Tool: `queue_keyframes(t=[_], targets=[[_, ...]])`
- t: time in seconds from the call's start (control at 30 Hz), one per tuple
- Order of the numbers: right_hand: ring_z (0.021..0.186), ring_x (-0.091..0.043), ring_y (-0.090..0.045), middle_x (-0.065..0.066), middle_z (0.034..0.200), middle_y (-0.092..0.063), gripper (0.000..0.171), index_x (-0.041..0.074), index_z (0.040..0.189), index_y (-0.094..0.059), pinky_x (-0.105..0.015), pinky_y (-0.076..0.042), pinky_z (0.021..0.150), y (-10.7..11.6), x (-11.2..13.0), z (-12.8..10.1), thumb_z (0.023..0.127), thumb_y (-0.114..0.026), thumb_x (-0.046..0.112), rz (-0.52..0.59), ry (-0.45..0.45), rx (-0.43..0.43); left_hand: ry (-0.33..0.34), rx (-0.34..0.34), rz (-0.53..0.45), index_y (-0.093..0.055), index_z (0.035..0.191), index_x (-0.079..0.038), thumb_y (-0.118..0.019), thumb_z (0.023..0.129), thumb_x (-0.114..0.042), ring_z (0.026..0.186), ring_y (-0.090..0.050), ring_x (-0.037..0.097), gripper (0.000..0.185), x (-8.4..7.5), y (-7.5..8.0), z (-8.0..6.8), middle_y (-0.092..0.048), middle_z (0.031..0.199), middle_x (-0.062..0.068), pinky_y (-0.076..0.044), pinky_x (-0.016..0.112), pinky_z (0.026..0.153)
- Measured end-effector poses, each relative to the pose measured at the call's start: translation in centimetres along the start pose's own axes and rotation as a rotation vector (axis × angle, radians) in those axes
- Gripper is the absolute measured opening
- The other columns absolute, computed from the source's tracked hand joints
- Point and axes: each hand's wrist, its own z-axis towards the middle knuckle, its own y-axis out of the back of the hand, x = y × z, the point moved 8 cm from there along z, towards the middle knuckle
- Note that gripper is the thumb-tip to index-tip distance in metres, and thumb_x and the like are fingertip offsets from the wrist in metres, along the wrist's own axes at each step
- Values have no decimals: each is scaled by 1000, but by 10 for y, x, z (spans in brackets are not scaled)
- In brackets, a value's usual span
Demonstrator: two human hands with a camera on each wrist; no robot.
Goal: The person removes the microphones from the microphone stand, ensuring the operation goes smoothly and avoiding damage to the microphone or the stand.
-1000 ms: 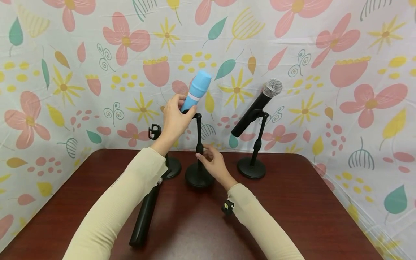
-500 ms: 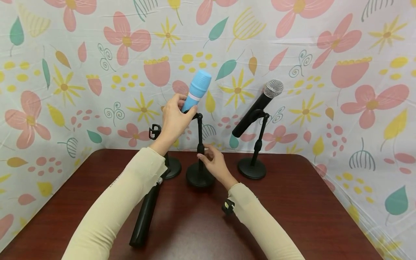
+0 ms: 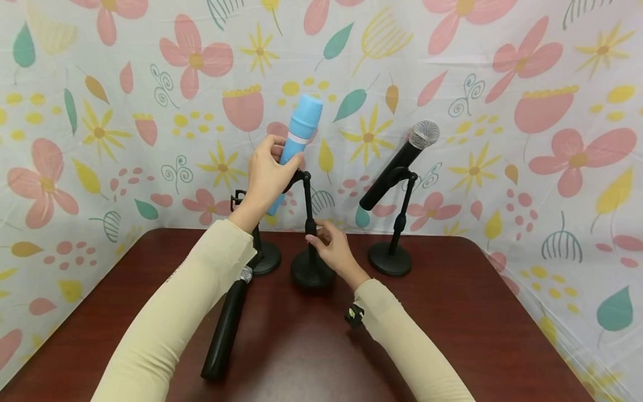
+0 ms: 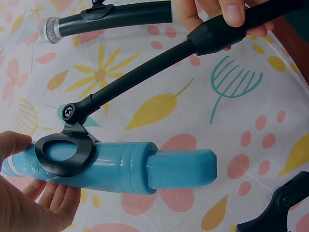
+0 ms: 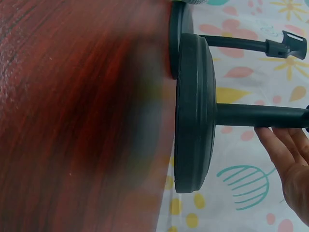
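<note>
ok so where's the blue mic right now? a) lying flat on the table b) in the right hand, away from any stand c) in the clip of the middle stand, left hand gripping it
c: the blue mic sits through the middle stand clip, gripped by the left hand.

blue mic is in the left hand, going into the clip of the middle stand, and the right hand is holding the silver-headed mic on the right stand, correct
Not quite. The head view shows the right hand on the pole of the middle stand, not on the silver-headed mic. The rest holds: the left hand holds the blue mic in that stand's clip.
</note>
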Motion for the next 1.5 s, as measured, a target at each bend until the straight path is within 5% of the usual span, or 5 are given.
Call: queue_keyframes(t=[0.3,1.5], targets=[[85,-24,-64,-8,91,-67,43,2,131,-53,-43,-51,80,7,2,3,93,-64,19,-17,3,3,-1,-5,-12,-59,116,-3,-69,89,-22,85,-62,24,35,-8,3,5,-64,98,13,-51,35,76],[97,-28,-64,-10,91,-67,41,2,130,-54,-47,-49,90,9,3,2,93,-65,19,-25,-25,22,-12,-101,-91,-61,114,-4,-71,87,-26,82,-64,19,36,-20,19,16,-64,93,9,-51,28,74]])
